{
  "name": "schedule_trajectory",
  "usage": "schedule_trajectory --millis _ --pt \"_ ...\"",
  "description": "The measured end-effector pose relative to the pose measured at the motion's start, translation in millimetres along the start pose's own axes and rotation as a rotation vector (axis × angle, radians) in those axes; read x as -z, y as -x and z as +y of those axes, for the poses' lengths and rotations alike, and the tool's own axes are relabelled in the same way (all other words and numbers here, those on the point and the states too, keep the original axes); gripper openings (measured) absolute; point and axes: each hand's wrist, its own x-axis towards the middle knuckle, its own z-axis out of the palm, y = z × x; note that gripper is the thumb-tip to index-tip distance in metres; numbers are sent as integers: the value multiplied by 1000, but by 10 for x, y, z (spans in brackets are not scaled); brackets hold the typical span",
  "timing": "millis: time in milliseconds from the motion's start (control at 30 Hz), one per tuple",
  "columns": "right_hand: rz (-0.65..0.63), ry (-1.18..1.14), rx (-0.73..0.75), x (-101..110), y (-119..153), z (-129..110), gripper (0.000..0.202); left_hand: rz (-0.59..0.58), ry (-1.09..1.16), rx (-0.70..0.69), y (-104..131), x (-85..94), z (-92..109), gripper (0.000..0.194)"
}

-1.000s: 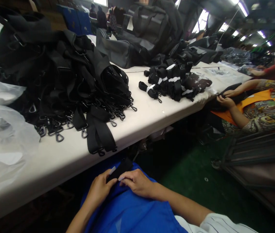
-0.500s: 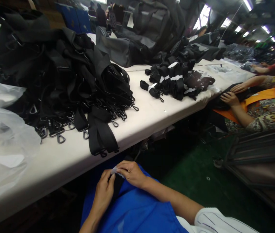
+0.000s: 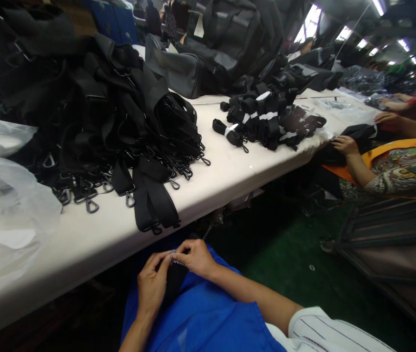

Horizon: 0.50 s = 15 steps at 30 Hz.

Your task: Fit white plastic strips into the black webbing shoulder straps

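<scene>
Worktop [image 3: 211, 183]; blue apron [image 3: 219, 318] below near edge, black strap [image 3: 174, 284] on it; left hand [image 3: 152, 281], right hand [image 3: 196, 257] both pinched closed on white band [image 3: 179, 263] at strap; probably band-fastening step, next move calls for firm fingertip pressure

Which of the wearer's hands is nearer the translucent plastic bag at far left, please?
Left: the left hand is to the right of the translucent plastic bag; the right hand is farther right.
</scene>
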Motion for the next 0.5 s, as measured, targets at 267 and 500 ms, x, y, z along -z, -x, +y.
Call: schedule_trajectory --millis 267,500 --pt "78 204 46 -65 63 -102 6 105 -117 -206 64 -54 13 23" --pt "112 118 10 -99 41 -60 10 81 -175 -338 77 -94 -79 21"
